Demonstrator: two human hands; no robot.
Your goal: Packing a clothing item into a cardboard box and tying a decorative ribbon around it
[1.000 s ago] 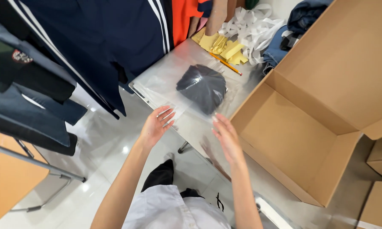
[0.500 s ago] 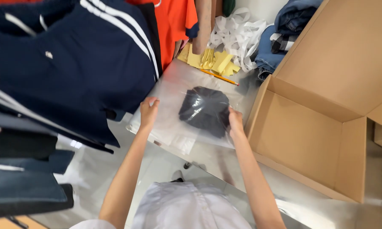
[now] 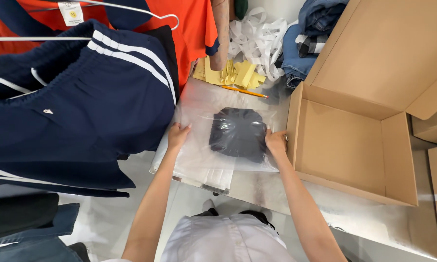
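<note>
- The left hand (image 3: pixel 178 135) lies flat on the left side of a clear plastic bag (image 3: pixel 199 150), fingers together and pressing down on the film.
- The right hand (image 3: pixel 275 143) grips the bag's right edge, its fingers curled against the dark folded garment (image 3: pixel 238 133) sealed inside.
- The bag rests on a shiny metal surface (image 3: pixel 325 208), its near corner over the edge (film crinkled there).
- Just right of it stands an open cardboard box (image 3: pixel 344 145).
- Beyond lie a pencil (image 3: pixel 245 91), yellow paper slips (image 3: pixel 228 73) and white strips (image 3: pixel 257 39).
- A navy striped garment (image 3: pixel 82 106) hangs at left.
</note>
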